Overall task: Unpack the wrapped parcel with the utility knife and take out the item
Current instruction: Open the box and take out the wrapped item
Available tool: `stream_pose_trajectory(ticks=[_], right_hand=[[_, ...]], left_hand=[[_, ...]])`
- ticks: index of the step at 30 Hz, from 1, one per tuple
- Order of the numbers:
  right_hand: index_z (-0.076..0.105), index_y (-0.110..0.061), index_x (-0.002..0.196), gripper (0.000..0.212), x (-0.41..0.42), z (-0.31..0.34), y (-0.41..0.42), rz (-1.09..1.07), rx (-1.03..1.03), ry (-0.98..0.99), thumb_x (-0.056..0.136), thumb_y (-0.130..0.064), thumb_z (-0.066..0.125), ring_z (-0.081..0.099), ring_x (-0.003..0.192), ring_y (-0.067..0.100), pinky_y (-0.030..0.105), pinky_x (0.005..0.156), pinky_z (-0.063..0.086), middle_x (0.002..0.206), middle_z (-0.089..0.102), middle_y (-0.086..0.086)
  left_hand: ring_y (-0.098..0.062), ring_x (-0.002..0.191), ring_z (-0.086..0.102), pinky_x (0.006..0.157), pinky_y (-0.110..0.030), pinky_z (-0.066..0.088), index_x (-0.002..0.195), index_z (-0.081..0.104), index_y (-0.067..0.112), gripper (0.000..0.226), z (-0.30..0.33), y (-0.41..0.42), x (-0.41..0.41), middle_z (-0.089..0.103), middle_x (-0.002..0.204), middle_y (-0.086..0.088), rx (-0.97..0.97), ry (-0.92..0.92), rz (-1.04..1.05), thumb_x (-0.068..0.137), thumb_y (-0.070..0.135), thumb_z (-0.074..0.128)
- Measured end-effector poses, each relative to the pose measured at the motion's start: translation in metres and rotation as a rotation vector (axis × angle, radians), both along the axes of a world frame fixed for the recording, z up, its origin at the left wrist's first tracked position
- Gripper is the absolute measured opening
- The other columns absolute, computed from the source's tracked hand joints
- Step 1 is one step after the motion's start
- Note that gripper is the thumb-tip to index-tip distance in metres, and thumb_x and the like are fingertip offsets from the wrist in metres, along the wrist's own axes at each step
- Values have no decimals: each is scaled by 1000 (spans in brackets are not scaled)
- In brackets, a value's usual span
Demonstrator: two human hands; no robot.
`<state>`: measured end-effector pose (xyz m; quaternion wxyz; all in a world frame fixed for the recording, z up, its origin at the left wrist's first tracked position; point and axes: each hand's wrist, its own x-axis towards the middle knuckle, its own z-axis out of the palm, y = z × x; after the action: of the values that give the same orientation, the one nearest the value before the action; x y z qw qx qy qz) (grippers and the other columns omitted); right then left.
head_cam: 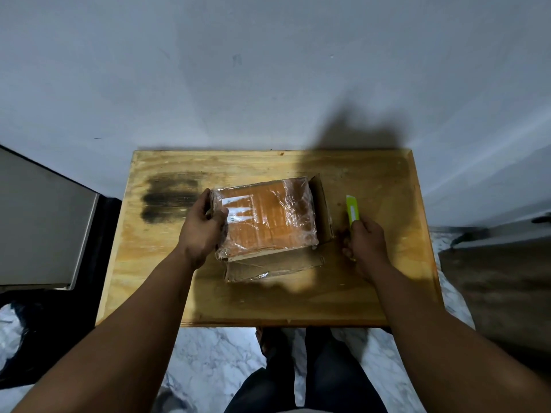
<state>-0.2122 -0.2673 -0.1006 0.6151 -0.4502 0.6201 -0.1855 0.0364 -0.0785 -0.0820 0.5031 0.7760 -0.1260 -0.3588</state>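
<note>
A brown cardboard parcel [268,217] wrapped in clear shiny plastic lies in the middle of the wooden table [378,281]. Cardboard flaps stick out flat at its near and right sides. My left hand [204,226] grips the parcel's left end, thumb on top and fingers curled round the edge. My right hand [365,242] is to the right of the parcel and holds a lime-green utility knife [352,211], whose tip points away from me. The knife is apart from the parcel; no blade is visible.
The table stands against a grey wall [268,70] and has a dark burn stain [170,198] at its left. A grey appliance [41,222] stands to the left. Below are a marble floor [208,362] and my legs.
</note>
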Motion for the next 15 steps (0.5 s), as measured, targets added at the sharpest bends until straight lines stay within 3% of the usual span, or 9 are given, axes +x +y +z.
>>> stream_pose_trajectory(ticks=[2, 4, 5, 8, 12, 15], right_hand=[[60, -25, 115, 29, 1, 1, -1, -13, 8, 12, 93, -20, 42, 43, 50, 15, 26, 44, 37, 83, 65, 13], [61, -22, 113, 28, 3, 3, -1, -20, 19, -15, 95, -15, 40, 41, 49, 14, 26, 45, 36, 79, 65, 8], [61, -24, 106, 27, 4, 6, 0, -16, 24, -32, 96, -11, 39, 39, 48, 14, 26, 45, 35, 78, 65, 5], [58, -33, 94, 32, 6, 8, 1, 17, 21, -45, 97, -9, 38, 38, 49, 13, 25, 46, 34, 85, 68, 4], [50, -31, 117, 29, 4, 5, 1, 68, -17, -14, 97, -12, 39, 46, 53, 15, 29, 51, 40, 93, 71, 0], [45, -27, 116, 21, 2, 11, 1, 120, -87, 48, 100, -16, 40, 56, 69, 13, 28, 62, 44, 95, 66, -7]], left_hand=[[-24, 86, 67, 55, -23, 51, 151, 38, 29, 52, -4, 2, 4, 56, 140, -12, 2, -24, -21, 102, 24, 57], [-44, 108, 62, 58, -24, 53, 149, 40, 29, 50, -8, 3, 7, 53, 139, -20, 12, -38, -42, 102, 27, 58], [-45, 108, 62, 58, -24, 52, 149, 40, 30, 51, -9, 4, 8, 53, 139, -20, 16, -38, -44, 101, 27, 58], [-27, 110, 63, 65, -23, 53, 152, 37, 31, 56, -9, 4, 8, 55, 143, -7, 13, -26, -37, 101, 26, 59], [-29, 119, 61, 76, -30, 55, 152, 37, 33, 57, -9, 4, 10, 55, 144, -3, 0, -7, -29, 100, 26, 60], [-25, 116, 62, 78, -34, 58, 151, 38, 34, 58, -6, 5, 10, 55, 145, -4, 9, -5, -34, 99, 29, 62]])
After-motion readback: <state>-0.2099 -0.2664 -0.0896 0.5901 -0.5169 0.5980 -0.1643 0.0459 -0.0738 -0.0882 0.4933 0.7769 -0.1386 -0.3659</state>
